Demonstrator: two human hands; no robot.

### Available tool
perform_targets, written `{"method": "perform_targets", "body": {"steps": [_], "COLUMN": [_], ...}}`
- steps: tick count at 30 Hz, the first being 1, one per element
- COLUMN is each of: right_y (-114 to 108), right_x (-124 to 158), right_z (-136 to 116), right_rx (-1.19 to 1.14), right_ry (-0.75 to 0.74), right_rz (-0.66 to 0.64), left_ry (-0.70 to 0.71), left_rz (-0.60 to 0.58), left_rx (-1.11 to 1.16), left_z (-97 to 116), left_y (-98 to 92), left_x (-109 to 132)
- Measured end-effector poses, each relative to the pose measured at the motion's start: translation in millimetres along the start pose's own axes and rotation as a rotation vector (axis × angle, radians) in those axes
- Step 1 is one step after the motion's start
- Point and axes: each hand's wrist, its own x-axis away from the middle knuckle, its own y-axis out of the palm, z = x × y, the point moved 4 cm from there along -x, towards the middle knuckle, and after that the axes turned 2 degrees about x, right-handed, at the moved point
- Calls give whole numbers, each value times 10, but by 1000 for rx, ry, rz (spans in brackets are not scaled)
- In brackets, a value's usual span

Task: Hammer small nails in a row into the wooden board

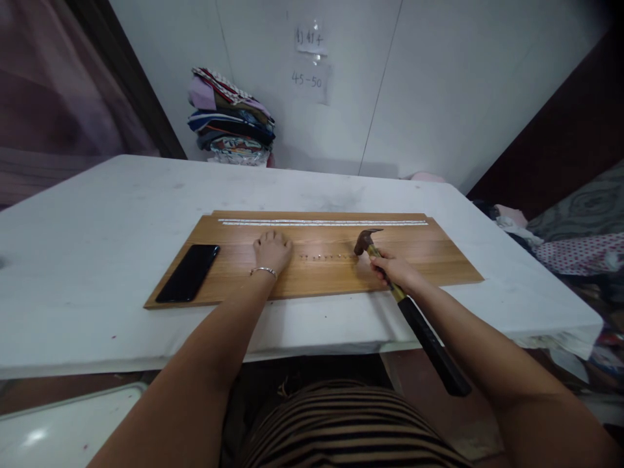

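My right hand (390, 268) is wrapped around a claw hammer (429, 344), gripping it high on the shaft near the head. The hammer's rusty head hovers at or just above a wooden board (424, 260); whether it touches is unclear. Small nails (325, 257) stand in a row across the middle of the board, with the hammer head at the row's right end. To the left of that row, my left hand (273, 252) rests on the board, knuckles up and fingers curled under. Whatever those fingers may hold is hidden.
A black phone (188, 273) lies on the board's left end. Two thin white strips (322, 222) run along its far side. The board lies on a white-covered table (88, 260). Folded clothes (231, 120) are stacked by the wall behind.
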Motion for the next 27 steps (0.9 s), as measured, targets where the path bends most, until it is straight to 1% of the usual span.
{"method": "perform_targets", "body": {"steps": [10,18,27], "right_y": [0,9,-5], "right_x": [25,14,-1], "right_z": [-19,-12,-4], "right_rx": [6,4,-13], "right_ry": [21,40,29], "right_rz": [20,19,17], "left_ry": [0,6,1], "left_rz": [1,10,23], "left_rx": [-21,-27,-22], "left_z": [22,-7,-7], "left_y": [-25,19,17], "left_x": [18,-11,-9]}}
